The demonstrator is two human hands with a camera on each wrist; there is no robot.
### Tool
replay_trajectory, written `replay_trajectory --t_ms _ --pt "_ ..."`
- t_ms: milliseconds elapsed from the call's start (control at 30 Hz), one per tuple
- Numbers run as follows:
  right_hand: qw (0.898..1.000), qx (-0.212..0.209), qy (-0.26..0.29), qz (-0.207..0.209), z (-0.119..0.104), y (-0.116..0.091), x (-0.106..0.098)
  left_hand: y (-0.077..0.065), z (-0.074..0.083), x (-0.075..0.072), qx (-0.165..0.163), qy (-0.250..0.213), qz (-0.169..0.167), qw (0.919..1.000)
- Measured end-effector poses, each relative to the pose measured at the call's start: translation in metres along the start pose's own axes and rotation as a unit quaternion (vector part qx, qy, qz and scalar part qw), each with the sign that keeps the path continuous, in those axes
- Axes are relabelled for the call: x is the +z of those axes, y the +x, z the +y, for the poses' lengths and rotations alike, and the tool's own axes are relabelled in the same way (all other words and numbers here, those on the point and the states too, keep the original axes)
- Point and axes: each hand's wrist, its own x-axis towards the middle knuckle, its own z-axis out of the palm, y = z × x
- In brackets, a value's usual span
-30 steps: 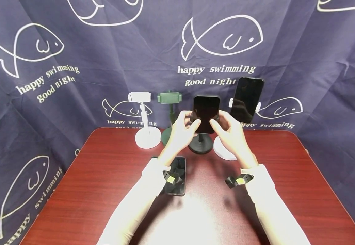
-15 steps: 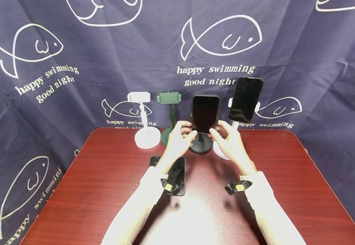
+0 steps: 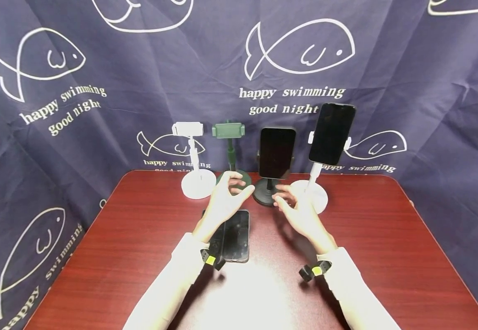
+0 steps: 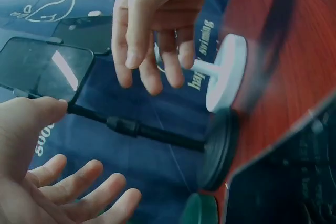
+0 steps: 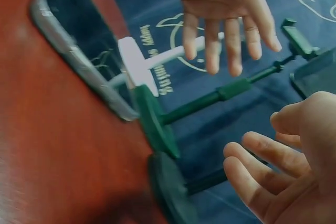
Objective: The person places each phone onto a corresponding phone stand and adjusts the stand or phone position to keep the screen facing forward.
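A black phone (image 3: 277,152) stands upright in the clamp of a black phone stand (image 3: 263,196), both hands apart from it. My left hand (image 3: 227,198) hovers in front of the green phone stand (image 3: 231,158), fingers spread and loosely bent, holding nothing. My right hand (image 3: 303,211) hangs before the black and right-hand white stands, its fingers relaxed around nothing. In the left wrist view the black stand's pole (image 4: 157,136) runs between the two hands. A dark phone (image 3: 237,236) lies flat on the table, with another dark slab beside it partly hidden by my left forearm.
A larger black phone (image 3: 332,133) sits tilted in the right white stand (image 3: 321,197). At the far left stands another white phone stand (image 3: 199,184), its clamp holding nothing. Behind the red wooden table (image 3: 140,256) hangs a blue cloth (image 3: 206,82) with fish drawings.
Both hands have let go of the phone in the black stand and drawn down, back and apart. That phone stays in its clamp.
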Motion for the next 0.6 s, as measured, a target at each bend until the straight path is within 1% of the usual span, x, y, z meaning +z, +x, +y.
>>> replay_trajectory --t_ms 100,200,333,467,600 --pt "0.999 -0.004 -0.031 -0.006 0.004 -0.006 0.009 -0.003 -0.005 -0.005 -0.009 0.019 -0.003 0.9998" --pt "0.998 0.002 -0.051 -0.019 0.005 -0.011 0.018 -0.005 -0.01 -0.009 -0.015 0.034 -0.002 0.9993" --pt "0.997 0.004 -0.066 -0.031 0.007 -0.012 0.03 -0.004 -0.016 -0.016 -0.016 0.034 0.004 0.9993" --pt "0.997 0.013 -0.07 -0.039 0.009 -0.009 0.041 0.0 -0.014 -0.026 -0.021 0.049 0.013 0.9985" --pt "0.996 0.025 -0.074 -0.05 0.011 -0.001 0.051 0.005 -0.007 -0.038 -0.033 0.073 0.019 0.9966"
